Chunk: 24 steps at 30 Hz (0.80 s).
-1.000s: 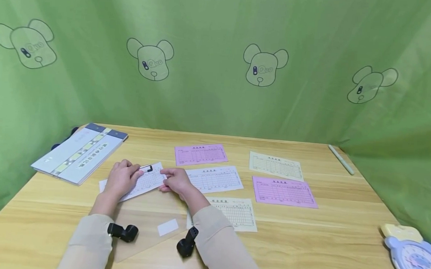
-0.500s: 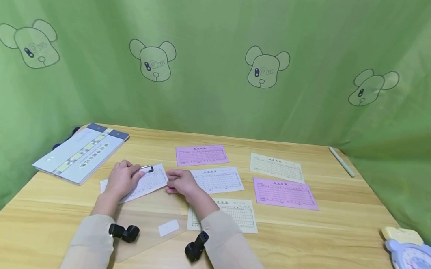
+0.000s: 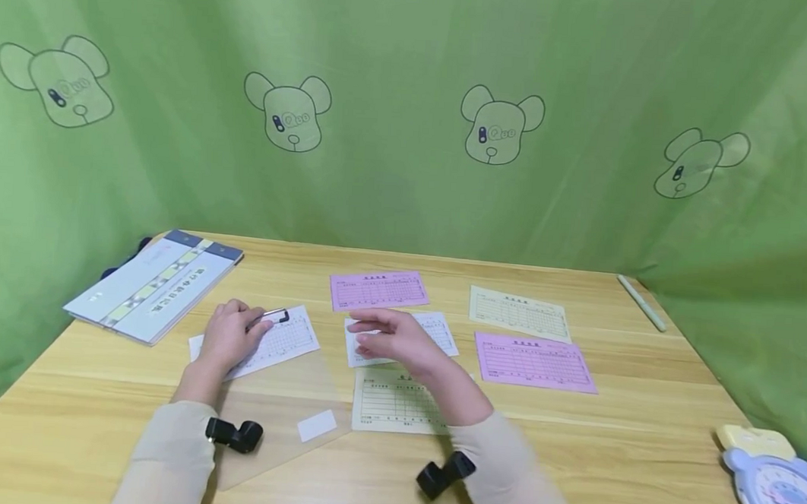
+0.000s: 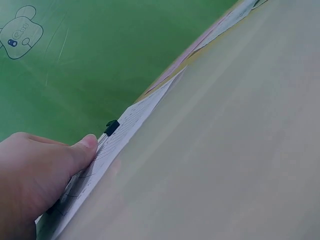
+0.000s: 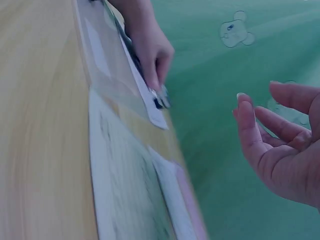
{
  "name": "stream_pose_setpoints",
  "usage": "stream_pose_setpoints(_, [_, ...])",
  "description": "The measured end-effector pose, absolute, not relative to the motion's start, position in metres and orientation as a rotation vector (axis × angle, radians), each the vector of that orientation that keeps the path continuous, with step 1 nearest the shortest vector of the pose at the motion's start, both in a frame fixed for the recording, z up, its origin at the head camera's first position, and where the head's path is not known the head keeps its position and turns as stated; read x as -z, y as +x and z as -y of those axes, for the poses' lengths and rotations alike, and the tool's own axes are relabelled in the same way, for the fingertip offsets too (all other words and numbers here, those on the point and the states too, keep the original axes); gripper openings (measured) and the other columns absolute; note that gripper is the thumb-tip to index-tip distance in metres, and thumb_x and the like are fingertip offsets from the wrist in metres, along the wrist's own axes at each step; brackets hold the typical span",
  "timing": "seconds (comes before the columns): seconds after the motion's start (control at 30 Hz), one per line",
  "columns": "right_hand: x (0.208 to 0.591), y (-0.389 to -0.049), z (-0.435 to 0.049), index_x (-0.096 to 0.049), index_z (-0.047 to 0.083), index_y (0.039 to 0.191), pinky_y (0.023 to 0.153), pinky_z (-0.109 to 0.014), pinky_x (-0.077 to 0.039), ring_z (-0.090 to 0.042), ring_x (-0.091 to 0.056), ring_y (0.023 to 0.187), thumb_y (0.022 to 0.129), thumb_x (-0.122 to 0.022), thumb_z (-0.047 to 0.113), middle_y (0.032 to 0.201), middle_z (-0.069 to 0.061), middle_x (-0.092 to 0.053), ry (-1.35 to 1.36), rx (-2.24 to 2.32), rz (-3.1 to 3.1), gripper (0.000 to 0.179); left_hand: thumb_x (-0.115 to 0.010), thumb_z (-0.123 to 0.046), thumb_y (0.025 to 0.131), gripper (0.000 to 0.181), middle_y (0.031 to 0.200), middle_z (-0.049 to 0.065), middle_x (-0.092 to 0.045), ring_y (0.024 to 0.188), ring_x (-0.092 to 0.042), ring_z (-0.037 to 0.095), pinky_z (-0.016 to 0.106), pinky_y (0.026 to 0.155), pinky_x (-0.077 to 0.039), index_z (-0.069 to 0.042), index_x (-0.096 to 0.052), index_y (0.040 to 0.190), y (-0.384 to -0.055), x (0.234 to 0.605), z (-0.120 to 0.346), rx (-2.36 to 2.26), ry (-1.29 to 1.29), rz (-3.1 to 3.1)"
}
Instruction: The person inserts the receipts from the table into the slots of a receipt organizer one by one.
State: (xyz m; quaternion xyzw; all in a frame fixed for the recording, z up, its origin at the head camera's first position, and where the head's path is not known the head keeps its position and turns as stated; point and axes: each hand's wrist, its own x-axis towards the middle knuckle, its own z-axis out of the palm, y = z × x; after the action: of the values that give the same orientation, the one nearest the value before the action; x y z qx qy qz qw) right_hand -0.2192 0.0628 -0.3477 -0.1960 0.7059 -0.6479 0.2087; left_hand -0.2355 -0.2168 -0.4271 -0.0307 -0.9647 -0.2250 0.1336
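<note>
A see-through clipboard [image 3: 267, 420] with a white label lies on the table. At its far end my left hand [image 3: 230, 334] grips the metal clip [image 3: 277, 316], which has black corners; part of the clip is hidden by the hand. A white printed slip [image 3: 287, 339] lies beneath the clip. In the left wrist view the thumb rests along the clip [image 4: 112, 128]. My right hand [image 3: 399, 339] holds nothing and hovers above a second white slip [image 3: 436, 331], fingers relaxed. Close to the clipboard's right edge is a pale yellow-green slip [image 3: 395, 408], partly covered by my right forearm.
Two pink slips [image 3: 377, 290] and another pale slip [image 3: 518, 313] lie farther back and right. A notebook [image 3: 158, 285] lies at the back left. The pale green pen-like stick [image 3: 640, 303] is at the back right, and a blue toy clock [image 3: 784, 496] at the right edge.
My right hand has let go of the slip on the clipboard and moved right, over the second white slip. The left hand stays on the clip.
</note>
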Motion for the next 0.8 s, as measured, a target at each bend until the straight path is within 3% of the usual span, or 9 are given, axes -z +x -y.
stream_pose_setpoints(0.3, [0.345,-0.209,-0.129,-0.042,-0.006,0.122,0.078,-0.044,-0.041,-0.041,-0.048,0.094,0.079,-0.057,0.005,0.114,-0.024,-0.047,-0.58,1.728,-2.087,0.046,-0.055,-0.028,0.084,0.039,0.096,0.017,-0.047,0.087,-0.039,0.03,0.041,0.074,-0.03,0.002,-0.057,0.109,-0.235,0.429,0.217,0.678,-0.076,2.773])
stream_pose_setpoints(0.63, [0.364,-0.201,-0.192,-0.045,-0.006,0.119,0.074,-0.03,-0.043,-0.025,-0.051,0.086,0.077,-0.06,0.004,0.109,-0.024,-0.05,-0.487,1.618,-2.274,0.046,-0.057,-0.027,0.083,0.037,0.096,0.018,-0.047,0.086,-0.04,0.031,0.043,0.073,-0.03,0.002,-0.059,0.108,-0.235,0.429,0.214,0.735,-0.047,2.73])
stream_pose_setpoints(0.8, [0.377,-0.2,-0.208,-0.046,-0.008,0.117,0.07,-0.031,-0.044,-0.023,-0.052,0.083,0.075,-0.062,0.005,0.105,-0.023,-0.051,-0.405,1.588,-2.34,0.047,-0.058,-0.027,0.082,0.037,0.096,0.018,-0.048,0.086,-0.04,0.032,0.042,0.072,-0.03,0.001,-0.059,0.107,-0.235,0.431,0.216,0.776,-0.032,2.722])
